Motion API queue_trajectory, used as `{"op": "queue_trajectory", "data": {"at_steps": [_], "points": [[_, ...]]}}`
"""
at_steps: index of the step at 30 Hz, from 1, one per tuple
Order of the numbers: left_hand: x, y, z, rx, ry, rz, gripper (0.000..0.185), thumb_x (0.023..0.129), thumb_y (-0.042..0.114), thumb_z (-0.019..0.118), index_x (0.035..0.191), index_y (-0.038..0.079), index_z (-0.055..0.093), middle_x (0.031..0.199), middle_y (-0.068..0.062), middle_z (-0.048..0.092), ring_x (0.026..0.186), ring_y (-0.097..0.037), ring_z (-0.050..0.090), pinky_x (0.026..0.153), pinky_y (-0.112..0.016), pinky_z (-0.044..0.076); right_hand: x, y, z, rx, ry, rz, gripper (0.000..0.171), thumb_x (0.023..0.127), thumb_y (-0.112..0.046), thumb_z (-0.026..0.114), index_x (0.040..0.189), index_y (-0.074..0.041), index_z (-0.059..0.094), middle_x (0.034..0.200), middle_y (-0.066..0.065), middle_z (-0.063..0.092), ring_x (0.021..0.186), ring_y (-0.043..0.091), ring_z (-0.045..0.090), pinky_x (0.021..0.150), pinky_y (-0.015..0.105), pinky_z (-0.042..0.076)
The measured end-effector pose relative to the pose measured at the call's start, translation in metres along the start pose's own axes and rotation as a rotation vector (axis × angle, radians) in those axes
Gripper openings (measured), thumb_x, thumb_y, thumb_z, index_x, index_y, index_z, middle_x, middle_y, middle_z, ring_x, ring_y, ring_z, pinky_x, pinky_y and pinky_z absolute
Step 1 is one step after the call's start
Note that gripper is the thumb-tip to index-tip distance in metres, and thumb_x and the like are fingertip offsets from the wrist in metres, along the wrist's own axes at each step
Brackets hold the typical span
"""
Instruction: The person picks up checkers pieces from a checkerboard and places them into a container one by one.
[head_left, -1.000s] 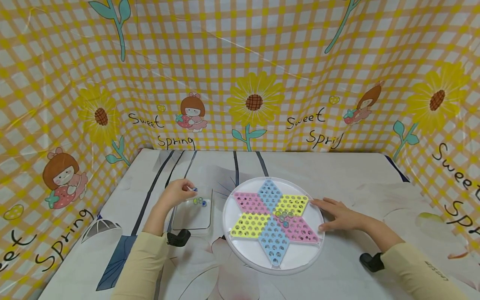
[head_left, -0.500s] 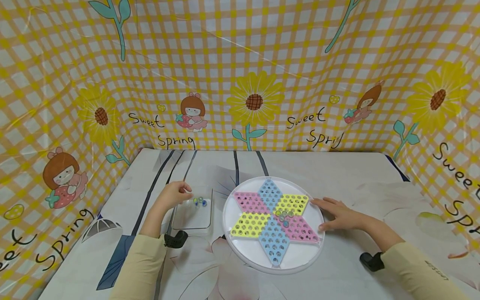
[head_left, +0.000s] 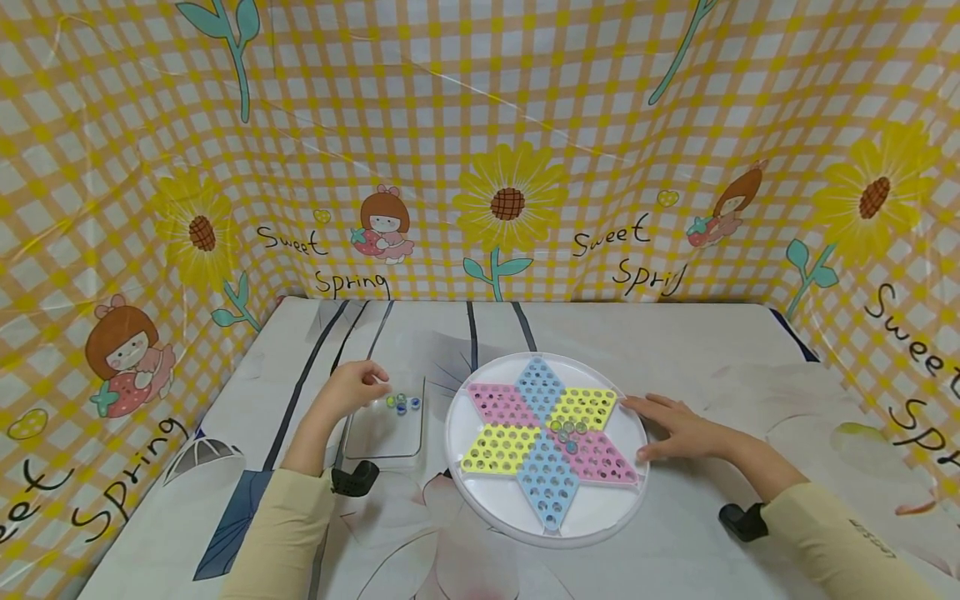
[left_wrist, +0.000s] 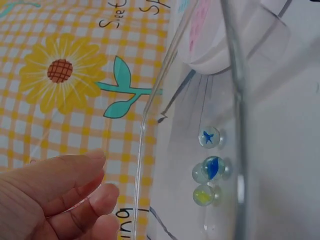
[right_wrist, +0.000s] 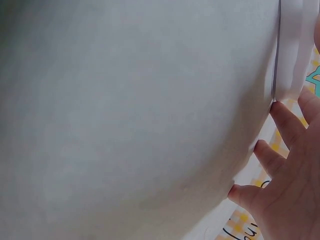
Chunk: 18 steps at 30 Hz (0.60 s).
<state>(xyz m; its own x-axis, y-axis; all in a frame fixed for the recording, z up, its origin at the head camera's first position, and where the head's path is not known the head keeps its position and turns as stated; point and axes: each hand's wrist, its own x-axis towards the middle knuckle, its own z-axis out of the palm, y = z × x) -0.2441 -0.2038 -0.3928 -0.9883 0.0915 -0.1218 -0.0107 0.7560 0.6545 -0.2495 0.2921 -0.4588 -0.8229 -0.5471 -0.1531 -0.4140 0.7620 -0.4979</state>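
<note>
A round white board carries a pink, blue and yellow star of holes, with several glass marbles at its centre. My right hand lies flat with straight fingers against the board's right rim. To the left stands a clear tray with three marbles near its far end; in the left wrist view the three marbles are two blue and one yellow. My left hand hovers at the tray's far left corner, fingers loosely curled, holding nothing.
Yellow checked cloth walls with sunflowers close the table in at the back and on both sides. A flower-print cloth covers the table. Black wrist mounts sit on both forearms.
One second ago my left hand pinched a blue marble above the tray. That marble now lies in the tray with the other two. The right hand has not moved.
</note>
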Motion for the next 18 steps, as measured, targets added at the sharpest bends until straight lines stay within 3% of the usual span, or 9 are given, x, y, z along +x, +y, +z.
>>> {"op": "queue_trajectory", "data": {"at_steps": [18], "points": [[0.006, 0.037, 0.024, 0.000, -0.010, 0.110, 0.017, 0.084, 0.017, 0.064, 0.097, 0.005, 0.063, 0.083, -0.006, 0.059, 0.069, -0.016, 0.052, 0.058, -0.027, 0.042, -0.001, 0.000, 0.000, 0.002, 0.001, 0.002, 0.080, 0.075, -0.039, 0.070, 0.136, -0.002, 0.034, 0.141, 0.026, 0.031, 0.126, 0.054, 0.017, 0.094, 0.072, 0.011]]}}
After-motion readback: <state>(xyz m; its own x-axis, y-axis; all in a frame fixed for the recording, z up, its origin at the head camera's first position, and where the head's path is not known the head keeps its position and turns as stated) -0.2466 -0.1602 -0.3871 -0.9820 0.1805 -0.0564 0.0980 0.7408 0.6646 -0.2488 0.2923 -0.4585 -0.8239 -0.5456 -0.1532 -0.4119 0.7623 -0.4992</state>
